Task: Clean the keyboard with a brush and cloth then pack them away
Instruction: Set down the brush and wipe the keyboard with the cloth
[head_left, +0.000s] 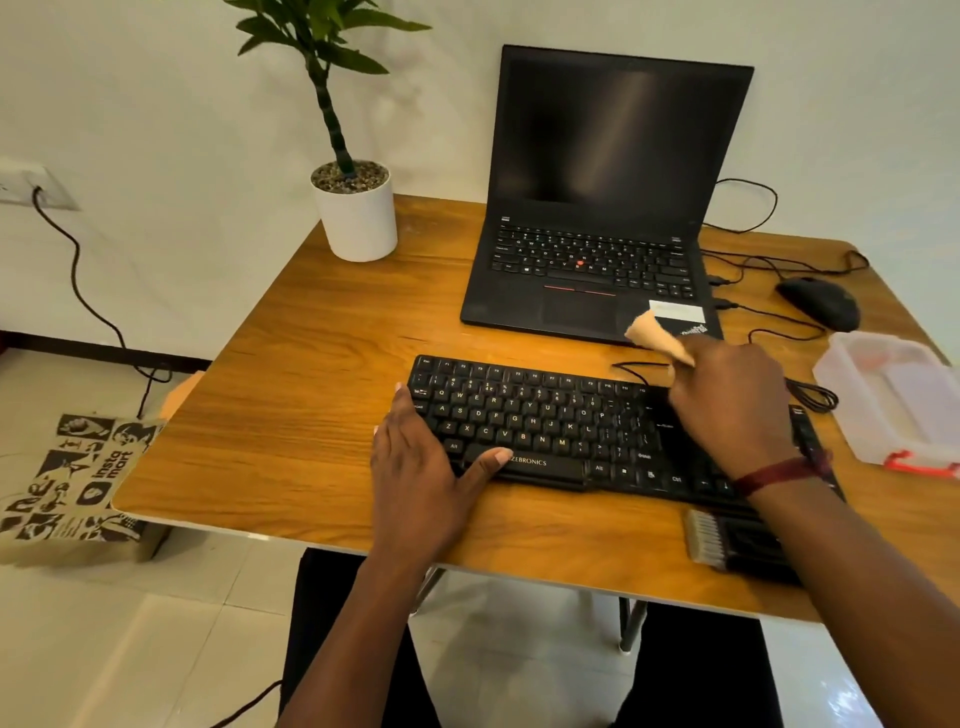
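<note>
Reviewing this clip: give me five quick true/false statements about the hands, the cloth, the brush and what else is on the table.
1. The right hand grips the cloth over the keyboard's right part. True.
2. The left hand holds the brush. False: it rests flat on the keyboard's left end, and the brush lies on the table near the front edge.
3. The laptop is closed. False: it is open, with a dark screen.
4. A clear plastic box sits right of the keyboard. True.
5. The potted plant stands right of the laptop. False: it stands left of it.
</note>
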